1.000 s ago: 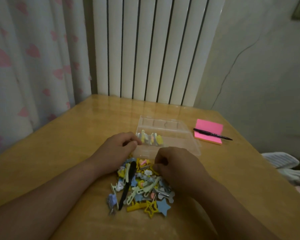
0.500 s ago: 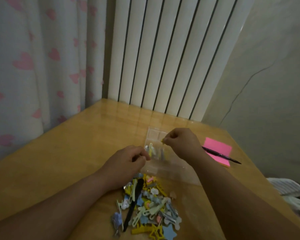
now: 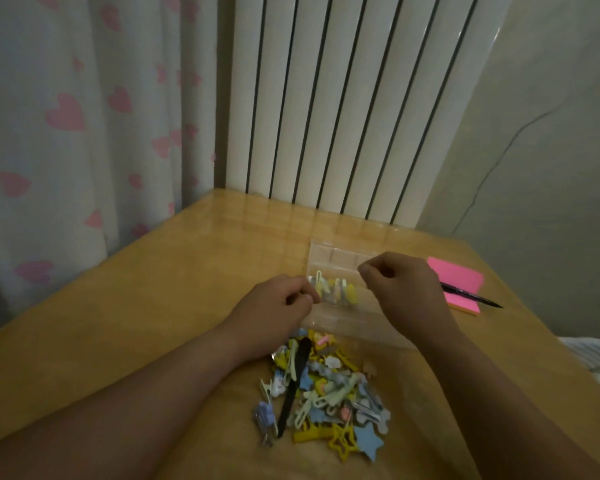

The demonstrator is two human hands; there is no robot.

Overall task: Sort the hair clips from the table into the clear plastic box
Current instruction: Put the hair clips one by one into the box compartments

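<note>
While the right hand is hovering over the box, fingers curled, with no telling whether it is pinching anything, the clips are lying piled on the bench just nearside of the box. The left hand, likewise curled at the box's left edge, is sitting nearer the pile.

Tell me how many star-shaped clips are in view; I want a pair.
2: a yellow outline star at the near edge of the pile and a blue star touching its right side. Others may lie buried.
</note>
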